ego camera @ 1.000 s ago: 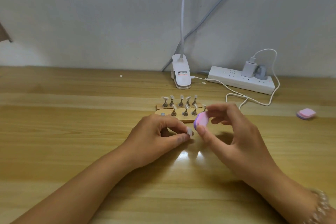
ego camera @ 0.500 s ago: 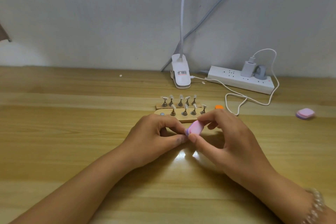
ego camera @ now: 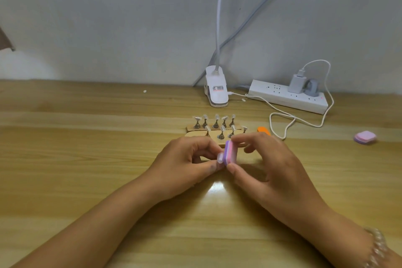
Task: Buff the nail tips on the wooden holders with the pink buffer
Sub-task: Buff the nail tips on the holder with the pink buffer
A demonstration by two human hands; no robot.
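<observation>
At frame centre, the right hand (ego camera: 276, 172) pinches the pink buffer (ego camera: 231, 151) against a nail tip (ego camera: 220, 157) pinched by the left hand (ego camera: 185, 167), just below the wooden holders (ego camera: 214, 131).

counter (ego camera: 87, 169): light wood with lengthwise grain bands
buffer (ego camera: 231, 152): pink and purple layers
nail tip (ego camera: 220, 157): pale, translucent
holders (ego camera: 214, 128): light wood, grey metal stems
power strip (ego camera: 282, 98): white
second buffer (ego camera: 365, 137): pink
small block (ego camera: 263, 130): orange
</observation>
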